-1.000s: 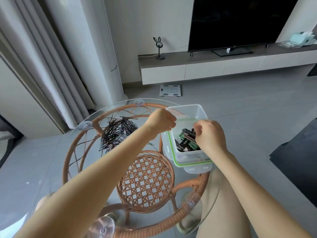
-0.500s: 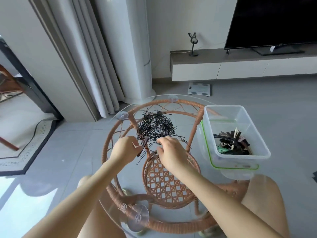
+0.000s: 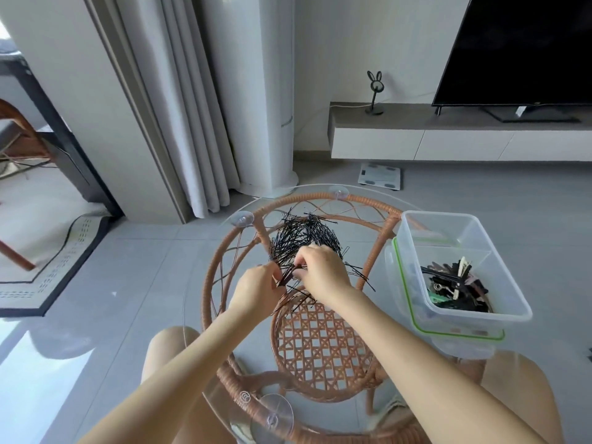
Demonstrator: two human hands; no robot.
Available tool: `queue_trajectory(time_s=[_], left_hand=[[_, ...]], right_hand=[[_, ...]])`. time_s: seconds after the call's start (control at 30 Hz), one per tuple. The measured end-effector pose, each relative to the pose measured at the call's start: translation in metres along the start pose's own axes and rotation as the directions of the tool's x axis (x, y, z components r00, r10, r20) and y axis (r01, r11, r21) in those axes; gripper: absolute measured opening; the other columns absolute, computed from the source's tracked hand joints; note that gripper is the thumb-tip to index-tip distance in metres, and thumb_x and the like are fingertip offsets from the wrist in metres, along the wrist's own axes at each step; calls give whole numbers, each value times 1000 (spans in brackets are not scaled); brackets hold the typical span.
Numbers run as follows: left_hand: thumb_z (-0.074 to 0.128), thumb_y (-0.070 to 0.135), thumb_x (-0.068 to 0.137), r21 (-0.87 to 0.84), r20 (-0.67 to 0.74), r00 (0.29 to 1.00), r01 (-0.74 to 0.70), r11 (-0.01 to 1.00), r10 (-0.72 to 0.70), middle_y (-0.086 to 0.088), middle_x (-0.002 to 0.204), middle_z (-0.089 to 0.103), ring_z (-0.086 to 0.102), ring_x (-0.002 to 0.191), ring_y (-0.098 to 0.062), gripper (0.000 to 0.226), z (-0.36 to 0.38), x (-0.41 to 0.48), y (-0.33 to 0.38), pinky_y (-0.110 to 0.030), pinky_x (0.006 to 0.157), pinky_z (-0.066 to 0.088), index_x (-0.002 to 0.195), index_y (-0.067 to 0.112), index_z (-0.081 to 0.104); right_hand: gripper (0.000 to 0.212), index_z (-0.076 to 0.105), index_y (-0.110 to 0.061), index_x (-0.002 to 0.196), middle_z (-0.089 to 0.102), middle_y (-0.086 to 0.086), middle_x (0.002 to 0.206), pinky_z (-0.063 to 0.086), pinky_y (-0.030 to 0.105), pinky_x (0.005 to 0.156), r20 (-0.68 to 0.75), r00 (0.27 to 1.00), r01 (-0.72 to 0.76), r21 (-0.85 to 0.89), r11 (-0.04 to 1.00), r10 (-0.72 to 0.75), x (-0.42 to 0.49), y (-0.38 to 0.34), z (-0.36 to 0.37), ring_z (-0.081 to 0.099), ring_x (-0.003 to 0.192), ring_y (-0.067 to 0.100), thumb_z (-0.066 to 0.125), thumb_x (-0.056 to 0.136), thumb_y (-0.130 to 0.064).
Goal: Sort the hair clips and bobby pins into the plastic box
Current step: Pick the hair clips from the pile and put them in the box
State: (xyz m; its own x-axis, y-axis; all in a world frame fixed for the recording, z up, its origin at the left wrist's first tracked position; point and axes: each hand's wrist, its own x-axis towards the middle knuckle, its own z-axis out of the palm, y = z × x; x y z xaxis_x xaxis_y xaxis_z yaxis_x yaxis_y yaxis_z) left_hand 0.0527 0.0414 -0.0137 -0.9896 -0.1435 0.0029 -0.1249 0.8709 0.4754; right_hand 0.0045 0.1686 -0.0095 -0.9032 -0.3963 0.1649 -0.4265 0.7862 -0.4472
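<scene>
Now left hand (image 3: pixel 256 288) and right hand (image 3: pixel 323 271) meet, each grip pinching bobby pins (image 3: pixel 301 236)

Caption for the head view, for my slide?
Left hand and right hand pinch bobby pins from the pile on the rattan table, beside the plastic box holding hair clips.

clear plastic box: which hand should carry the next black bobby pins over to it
Right, probably: the right hand is nearer the clear plastic box, right of the black bobby pin pile; the left hand would have to cross it.
</scene>
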Motion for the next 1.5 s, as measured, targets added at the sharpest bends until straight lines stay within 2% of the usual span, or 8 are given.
queue_trajectory(time_s=[0.3,0.5,0.73,1.0,1.1,1.2,1.37,1.5], left_hand=[[67,16,81,-89,-53,992,-117,989,113,-2,83,70,59,70,-14,30,-19,1,16,-23,64,44,110,14,60],[60,9,76,-116,29,996,-80,990,84,-2,66,63,51,54,-13,14,-36,3,44,-20,48,39,82,10,72],[61,14,76,-423,130,991,44,905,12,-1,62,62,55,56,-15,8,-48,8,73,-29,58,50,83,16,62],[50,43,89,-466,42,998,-29,885,54,-11,83,70,65,76,-24,40,-41,13,71,-41,78,54,87,5,64],[51,36,90,-363,-21,998,-55,930,51,-10,87,70,64,80,-27,31,-30,15,61,-36,75,52,82,9,63],[52,26,89,-258,-106,994,-62,964,36,-10,91,71,64,81,-26,23,-21,23,50,-32,75,50,92,9,68],[53,24,89,-196,-216,976,-82,977,38,-10,102,71,66,92,-26,22,-14,36,28,-27,75,46,97,11,69],[49,28,92,-142,-297,954,-90,986,45,-6,113,68,61,100,-24,25,-13,51,5,-25,75,40,106,19,67]], right_hand=[[13,61,-10,93,67,3,87,38,21,66,-109,994,24,199,980,-2,-24,12,-33,54,72,13,67,81,-13],[52,46,-18,131,61,5,121,44,30,91,-82,996,30,145,989,-19,-34,16,-43,57,108,22,65,83,-14],[23,65,-15,109,69,4,104,45,25,79,-86,992,106,187,977,-91,-43,15,-50,61,95,20,61,86,-17],[11,67,-13,86,68,2,79,40,26,58,-486,870,-152,-118,981,76,-86,62,-116,58,71,22,64,82,-23],[12,67,-13,85,69,6,85,37,29,61,-386,876,-411,-287,865,289,-108,99,-137,57,81,31,60,84,-22],[17,67,-13,85,69,8,92,43,32,70,-188,897,-440,-450,777,400,-112,116,-145,56,87,32,55,86,-25],[19,67,0,96,68,16,98,45,37,84,-337,920,-262,-146,954,201,-86,89,-134,59,94,35,53,88,-11],[32,56,-4,121,60,10,125,30,20,98,-256,961,-89,85,992,108,-53,53,-94,53,117,21,44,95,-19]])
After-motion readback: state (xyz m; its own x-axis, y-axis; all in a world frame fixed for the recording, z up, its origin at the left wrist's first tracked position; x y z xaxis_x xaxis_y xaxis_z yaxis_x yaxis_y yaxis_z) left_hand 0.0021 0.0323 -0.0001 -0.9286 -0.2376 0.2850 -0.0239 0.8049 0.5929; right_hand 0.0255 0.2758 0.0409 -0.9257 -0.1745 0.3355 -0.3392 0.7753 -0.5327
